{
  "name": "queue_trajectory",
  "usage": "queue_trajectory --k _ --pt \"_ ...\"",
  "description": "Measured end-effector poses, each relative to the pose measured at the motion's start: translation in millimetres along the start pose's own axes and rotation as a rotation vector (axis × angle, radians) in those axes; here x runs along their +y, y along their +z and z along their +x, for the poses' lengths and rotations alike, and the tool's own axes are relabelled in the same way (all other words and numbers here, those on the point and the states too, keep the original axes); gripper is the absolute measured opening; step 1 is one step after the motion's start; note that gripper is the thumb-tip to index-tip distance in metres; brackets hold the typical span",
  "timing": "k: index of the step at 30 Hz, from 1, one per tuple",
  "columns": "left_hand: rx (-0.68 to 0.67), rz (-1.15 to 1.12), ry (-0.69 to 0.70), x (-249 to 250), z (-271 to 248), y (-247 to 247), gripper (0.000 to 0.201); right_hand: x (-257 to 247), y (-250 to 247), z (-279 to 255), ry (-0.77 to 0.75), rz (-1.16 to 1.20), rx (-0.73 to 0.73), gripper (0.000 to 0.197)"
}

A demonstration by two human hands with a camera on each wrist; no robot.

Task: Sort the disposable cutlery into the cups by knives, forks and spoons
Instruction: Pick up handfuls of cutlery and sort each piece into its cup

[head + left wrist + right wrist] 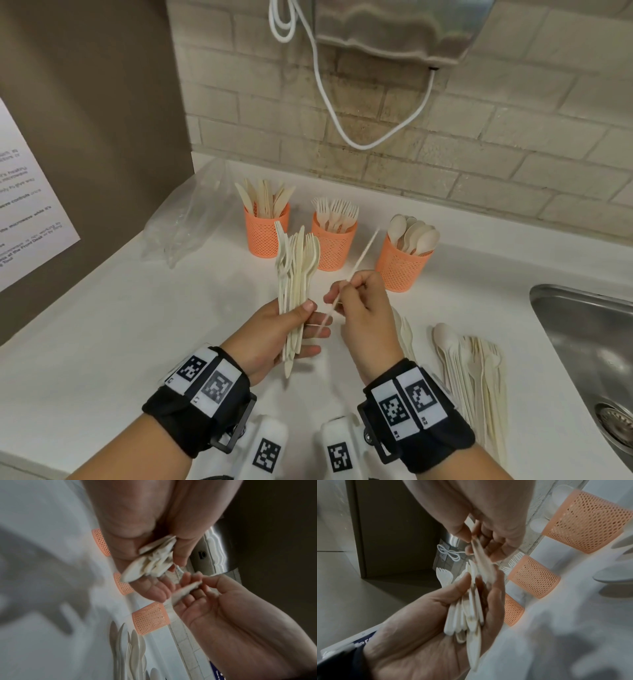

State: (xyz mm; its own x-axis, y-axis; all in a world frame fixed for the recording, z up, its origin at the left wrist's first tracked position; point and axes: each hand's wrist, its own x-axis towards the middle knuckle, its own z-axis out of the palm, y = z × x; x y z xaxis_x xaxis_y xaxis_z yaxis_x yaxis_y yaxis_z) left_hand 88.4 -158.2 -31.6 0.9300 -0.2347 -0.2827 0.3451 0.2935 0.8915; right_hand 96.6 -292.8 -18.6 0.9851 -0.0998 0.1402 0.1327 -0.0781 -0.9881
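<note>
- The left hand [274, 337] grips a bundle of cutlery [296, 274].
- The right hand [363, 308] pinches one thin piece [359, 260]; blur hides its type.
- The wrist views are blurred.

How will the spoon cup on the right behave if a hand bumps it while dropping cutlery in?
The spoon cup is narrower at its base and its spoons stick out above the rim, so it may tip. Its mesh wall looks light; it would probably slide on the smooth counter.
</note>
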Motion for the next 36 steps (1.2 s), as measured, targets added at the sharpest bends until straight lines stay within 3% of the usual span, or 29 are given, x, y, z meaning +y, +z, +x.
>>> queue_trajectory --k 3,7,15,22,29,33,36 --pt "0.034 0.02 0.005 0.2 1.6 -1.7 0.017 -1.8 -3.2 -0.6 0.024 0.135 0.045 0.02" --pt "0.034 0.034 0.012 0.9 2.9 -0.1 0.013 1.9 -5.1 0.2 0.072 -0.003 -0.01 0.012" --pt "-0.1 0.009 -0.024 0.3 0.6 6.7 0.016 1.0 3.6 15.6 0.174 -0.081 -0.128 0.028" --pt "-0.113 -0.071 -0.032 2.6 -1.2 -1.0 0.048 -0.8 -1.8 22.0 0.319 0.141 -0.254 0.023" --pt "-0.128 -0.109 -0.033 0.8 0.8 -4.7 0.037 -0.1 -2.1 25.7 0.477 0.348 -0.331 0.011" --pt "-0.079 -0.079 -0.02 2.5 3.0 -4.0 0.028 -1.3 0.8 19.9 0.392 0.23 -0.176 0.015" --pt "-0.08 -0.02 0.001 4.5 3.5 -3.4 0.026 -5.5 2.1 11.3 0.276 0.144 -0.176 0.016"
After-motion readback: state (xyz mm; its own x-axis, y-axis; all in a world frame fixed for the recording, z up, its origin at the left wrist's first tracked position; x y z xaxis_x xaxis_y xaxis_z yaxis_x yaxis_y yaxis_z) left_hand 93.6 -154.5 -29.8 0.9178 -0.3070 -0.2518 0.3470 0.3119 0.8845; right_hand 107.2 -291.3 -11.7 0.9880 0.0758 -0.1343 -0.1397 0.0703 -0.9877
